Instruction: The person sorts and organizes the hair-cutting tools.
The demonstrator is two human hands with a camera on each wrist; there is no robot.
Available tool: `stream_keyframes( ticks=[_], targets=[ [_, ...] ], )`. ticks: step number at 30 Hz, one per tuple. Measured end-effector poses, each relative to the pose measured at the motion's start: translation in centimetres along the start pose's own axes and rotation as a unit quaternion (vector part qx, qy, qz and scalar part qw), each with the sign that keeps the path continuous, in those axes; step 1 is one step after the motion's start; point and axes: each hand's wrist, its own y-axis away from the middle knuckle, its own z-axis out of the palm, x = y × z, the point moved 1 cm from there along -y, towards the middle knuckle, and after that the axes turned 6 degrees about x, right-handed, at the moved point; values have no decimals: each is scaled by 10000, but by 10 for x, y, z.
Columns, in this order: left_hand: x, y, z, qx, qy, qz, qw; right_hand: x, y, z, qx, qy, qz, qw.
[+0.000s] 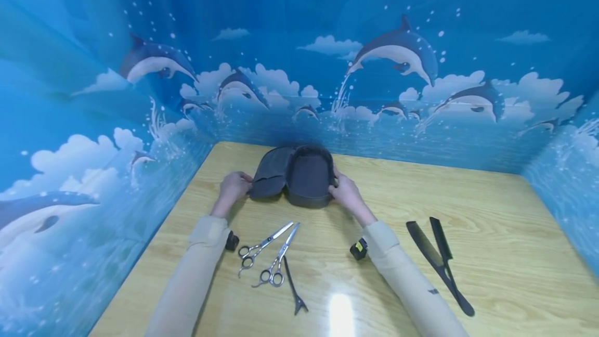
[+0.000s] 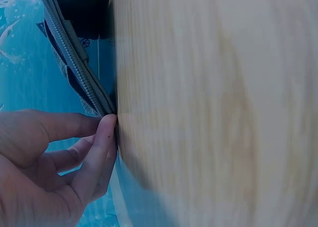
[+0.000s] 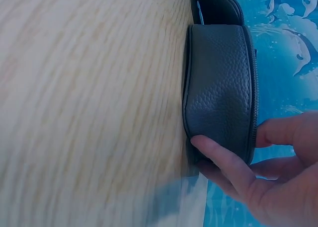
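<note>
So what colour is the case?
The case is dark grey, best seen in the head view.

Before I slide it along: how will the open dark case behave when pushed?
The case will probably hold its shape, since its deep wall stands upright. Its flap, thinner and joined at one side, may swing. Tipping seems unlikely, as the case lies low and broad.

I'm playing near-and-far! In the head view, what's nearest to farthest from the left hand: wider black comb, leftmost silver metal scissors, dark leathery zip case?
1. Zip case: touching the left hand.
2. Scissors: lower, slightly right.
3. Comb: far right.
</note>
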Motion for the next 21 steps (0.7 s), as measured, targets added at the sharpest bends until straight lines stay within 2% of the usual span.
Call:
stream_keyframes(
  ticks=[4, 11, 21],
  targets=[
    [5, 1, 5, -46, 3, -36, 10000, 5, 2, -5, -39, 60, 65, 10000],
    [11, 2, 12, -176, -104, 187, 9996, 10, 8, -14, -97, -39, 131, 9999],
    [21, 9, 17, -387, 209, 181, 9989, 16, 12, -21, -83, -48, 277, 9996]
  ],
)
